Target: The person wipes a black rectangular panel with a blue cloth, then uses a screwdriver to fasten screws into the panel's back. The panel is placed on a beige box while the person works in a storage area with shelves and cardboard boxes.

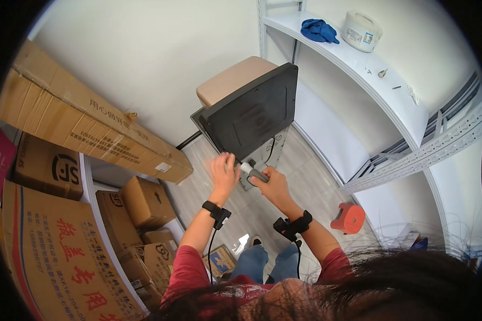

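Note:
My right hand (276,187) is wrapped round a grey-handled tool (259,175) with a white end (246,167) pointing up and left; its exact kind does not show. Just left of that white end is my left hand (224,170), slightly blurred, its fingers loosely apart at the lower edge of a large black panel (251,109). Whether it touches the panel I cannot tell. The panel stands tilted, with a beige-pink rounded body (235,80) behind it. A dark cable (272,150) hangs below the panel, near a patterned sheet (279,145) on the floor.
A long cardboard box (99,117) stands on the left, above shelves holding several cartons (147,203). White metal shelving (353,64) curves along the right, bearing a blue cloth (319,31) and a white tub (362,32). A red-orange stool (349,218) sits on the floor at right.

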Motion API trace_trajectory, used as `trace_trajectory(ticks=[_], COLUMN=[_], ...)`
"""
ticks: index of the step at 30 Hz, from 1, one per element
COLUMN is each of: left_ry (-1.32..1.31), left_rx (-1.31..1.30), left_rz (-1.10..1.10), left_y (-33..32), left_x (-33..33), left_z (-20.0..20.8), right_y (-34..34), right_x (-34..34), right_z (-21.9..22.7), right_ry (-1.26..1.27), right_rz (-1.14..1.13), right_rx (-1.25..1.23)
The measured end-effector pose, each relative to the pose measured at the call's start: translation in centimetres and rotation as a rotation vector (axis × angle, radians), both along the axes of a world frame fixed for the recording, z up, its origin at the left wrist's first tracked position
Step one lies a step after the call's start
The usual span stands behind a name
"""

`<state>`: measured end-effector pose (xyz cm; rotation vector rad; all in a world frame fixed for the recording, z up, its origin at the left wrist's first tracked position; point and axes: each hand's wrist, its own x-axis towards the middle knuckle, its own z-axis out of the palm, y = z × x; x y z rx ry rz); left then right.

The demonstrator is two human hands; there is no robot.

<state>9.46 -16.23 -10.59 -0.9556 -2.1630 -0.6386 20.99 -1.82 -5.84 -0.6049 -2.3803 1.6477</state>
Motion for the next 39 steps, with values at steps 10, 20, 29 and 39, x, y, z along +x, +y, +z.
trace_trajectory(ticks=[10, 20, 29, 39], left_ry=[0.102, -0.181, -0.632, -0.516], left_rx=[0.001, 0.282, 0.335, 0.334], left_rz=[-0.281, 0.18, 0.281, 0.341], left_y=[1.7, 0.3, 2.0, 2.5], left_x=[1.5, 0.0, -4.3, -4.4], left_z=[2.5, -0.6, 0.3, -0.4], right_y=[-1.1, -0.5, -0.7, -2.4], right_x=[2.0, 3.3, 2.2, 1.5], right_z=[3.0, 2.0, 3.0, 3.4], right_ry=[0.305, 0.359, 0.338, 0.187], right_rz=[0.053, 0.177, 0.211, 0.221], right_rx=[0.645, 0.981, 1.096, 0.804])
